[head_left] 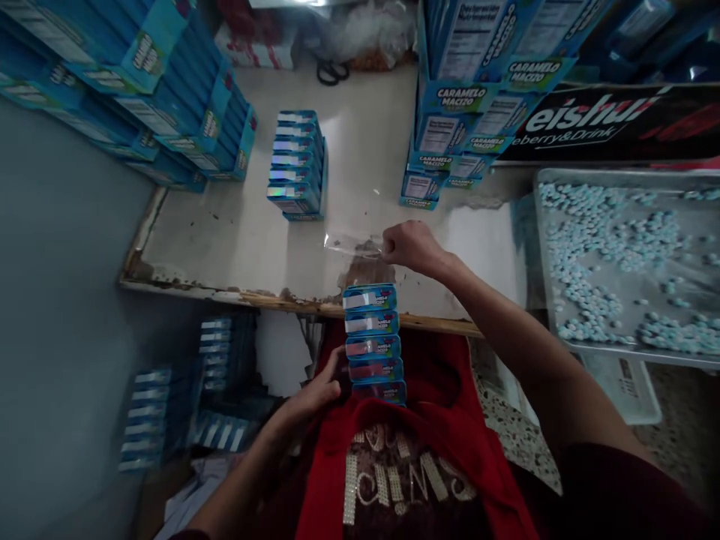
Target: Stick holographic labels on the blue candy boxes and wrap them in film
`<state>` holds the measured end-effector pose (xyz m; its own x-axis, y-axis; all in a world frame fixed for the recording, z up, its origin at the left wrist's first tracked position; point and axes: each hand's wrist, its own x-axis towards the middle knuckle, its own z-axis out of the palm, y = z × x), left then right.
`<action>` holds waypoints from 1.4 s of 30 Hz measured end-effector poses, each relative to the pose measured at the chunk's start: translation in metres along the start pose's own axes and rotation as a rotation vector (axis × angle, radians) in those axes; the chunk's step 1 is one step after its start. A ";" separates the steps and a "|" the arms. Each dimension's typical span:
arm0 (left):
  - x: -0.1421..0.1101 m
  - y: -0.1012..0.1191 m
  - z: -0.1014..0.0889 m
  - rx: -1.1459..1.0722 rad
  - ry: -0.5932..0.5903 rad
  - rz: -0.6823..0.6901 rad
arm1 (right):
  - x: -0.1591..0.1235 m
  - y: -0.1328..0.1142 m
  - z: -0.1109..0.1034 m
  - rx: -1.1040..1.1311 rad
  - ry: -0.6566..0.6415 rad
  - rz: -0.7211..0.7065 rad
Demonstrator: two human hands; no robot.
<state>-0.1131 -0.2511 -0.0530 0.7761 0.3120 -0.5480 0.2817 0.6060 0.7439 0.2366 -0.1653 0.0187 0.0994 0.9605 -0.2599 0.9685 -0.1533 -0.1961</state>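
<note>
A row of several small blue candy boxes (372, 341) rests against my chest and the table's front edge. My left hand (318, 392) presses its fingers against the left side of this row, near the lower end. My right hand (412, 246) is closed in a pinch on a clear plastic film (352, 246), stretched out over the table just beyond the row's far end.
A worn white table (225, 240) bears another stack of small blue boxes (297, 165) and tall piles of blue cartons at back left (140, 90) and back right (466, 97). A metal tray (624, 262) of pale blue candies stands right. More boxes (169, 405) lie below left.
</note>
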 end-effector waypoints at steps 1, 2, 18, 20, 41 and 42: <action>0.000 0.012 -0.009 0.094 0.061 0.012 | 0.000 0.001 0.002 0.037 0.009 0.032; 0.001 0.028 -0.017 0.213 0.155 0.037 | -0.001 0.000 0.003 0.060 0.012 0.054; 0.142 0.173 -0.061 1.652 0.427 0.939 | -0.010 -0.021 0.016 0.079 0.013 0.089; 0.141 0.166 -0.061 1.667 0.464 0.939 | -0.011 -0.015 0.021 0.150 0.011 0.057; 0.099 0.126 -0.029 1.841 0.601 0.693 | -0.064 -0.006 0.038 0.063 0.006 -0.037; 0.093 0.129 -0.025 1.848 0.578 0.663 | -0.064 -0.008 0.034 0.079 -0.011 -0.018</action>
<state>-0.0186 -0.1251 -0.0174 0.8520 0.4993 0.1575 0.4967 -0.8660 0.0579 0.2151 -0.2335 0.0046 0.0791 0.9606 -0.2664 0.9490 -0.1544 -0.2749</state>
